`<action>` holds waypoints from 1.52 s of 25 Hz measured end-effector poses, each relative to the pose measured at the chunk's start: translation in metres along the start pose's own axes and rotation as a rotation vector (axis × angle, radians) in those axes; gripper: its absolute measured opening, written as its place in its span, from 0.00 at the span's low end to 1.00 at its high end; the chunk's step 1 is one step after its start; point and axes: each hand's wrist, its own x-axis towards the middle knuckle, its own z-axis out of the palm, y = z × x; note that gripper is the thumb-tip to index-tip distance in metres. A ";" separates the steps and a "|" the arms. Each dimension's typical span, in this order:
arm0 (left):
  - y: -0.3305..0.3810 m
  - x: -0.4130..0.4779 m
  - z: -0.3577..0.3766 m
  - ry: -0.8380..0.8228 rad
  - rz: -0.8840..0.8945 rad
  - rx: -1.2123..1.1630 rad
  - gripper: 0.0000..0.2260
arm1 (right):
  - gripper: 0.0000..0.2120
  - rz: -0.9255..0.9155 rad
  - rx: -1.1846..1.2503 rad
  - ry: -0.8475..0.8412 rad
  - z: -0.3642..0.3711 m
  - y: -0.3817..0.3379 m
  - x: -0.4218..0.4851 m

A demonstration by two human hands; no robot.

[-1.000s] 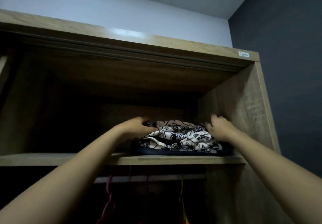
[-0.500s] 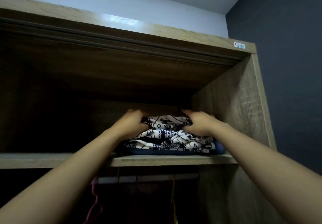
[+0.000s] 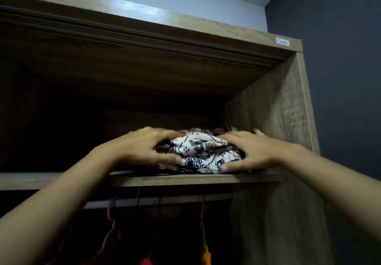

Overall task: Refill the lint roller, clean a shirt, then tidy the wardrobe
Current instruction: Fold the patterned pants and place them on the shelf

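1. The wardrobe fills most of the frame, its top compartment open and dim; the side panel stands at right of centre, so the load has little room to slide that way.
2. The shelf runs across the middle of the frame. Its front edge lies just under the bundle, so I judge that any pull should go level and towards the camera, not downwards, or the cloth will drag on that edge.
3. The patterned clothes, white with dark print, sit bunched at centre right of the shelf, near the side panel. They look soft and loosely folded, likely to sag or spill if held by one end only.
4. The left hand is clasped on the left end of the bundle, fingers over the top and thumb under.
5. The right hand grips the right end likewise, thumb at the lower front. Equal pressure from both sides should hold the folds together.
6. Below the shelf, hangers show faintly in the lower centre; what hangs there is too dark to tell.
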 end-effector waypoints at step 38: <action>0.024 -0.009 -0.020 -0.134 0.076 0.276 0.39 | 0.35 -0.077 -0.305 -0.064 -0.031 0.012 -0.006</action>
